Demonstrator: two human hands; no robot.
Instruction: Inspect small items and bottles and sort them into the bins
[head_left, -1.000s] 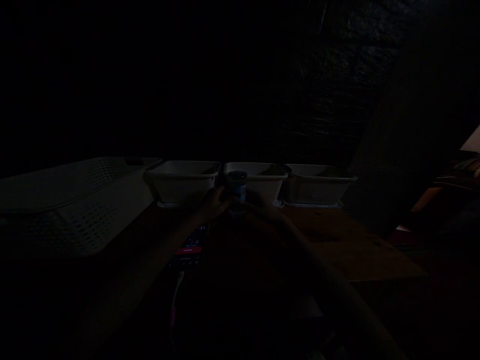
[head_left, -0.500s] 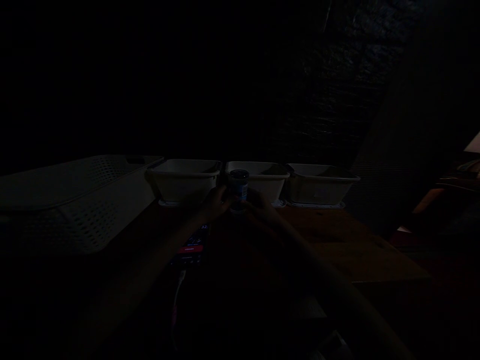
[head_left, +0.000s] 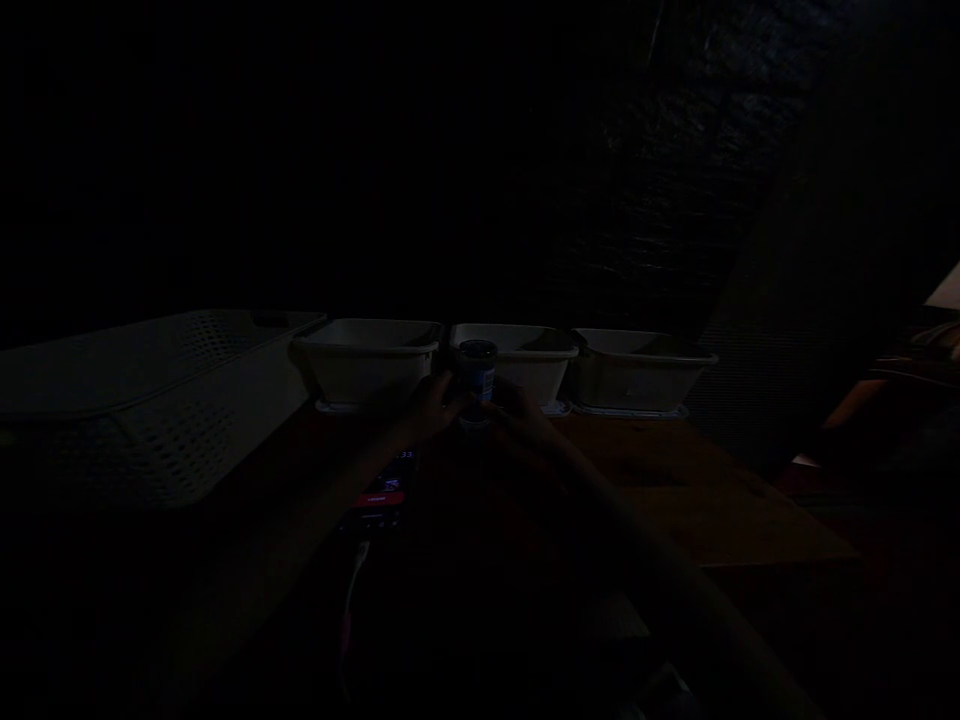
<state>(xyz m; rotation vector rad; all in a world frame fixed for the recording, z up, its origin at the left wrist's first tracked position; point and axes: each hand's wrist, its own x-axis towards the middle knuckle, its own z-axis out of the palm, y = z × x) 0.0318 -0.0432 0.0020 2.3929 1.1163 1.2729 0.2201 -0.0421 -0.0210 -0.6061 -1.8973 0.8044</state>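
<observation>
A small cylindrical container with a blue label (head_left: 478,378) and a dark round top stands upright in the middle of the head view. My left hand (head_left: 430,405) is closed on its left side, fingertips at the label's lower edge. From the other side my right hand (head_left: 523,412) grips the same container low down. Darkness hides most finger detail. Below my left forearm a lit phone (head_left: 379,496) lies on the wooden table (head_left: 705,510), with a pale cable (head_left: 358,568) plugged into its near end.
Three pale plastic tubs (head_left: 364,375) stand in a row behind the hands, on light-edged bases. At left is a large perforated basket (head_left: 172,440). Past the table's right end, part of another person's arm (head_left: 855,405) shows. The surroundings are very dark.
Both hands and the labelled container stay almost where they were. The digits on the phone screen differ. The view has shifted very slightly.
</observation>
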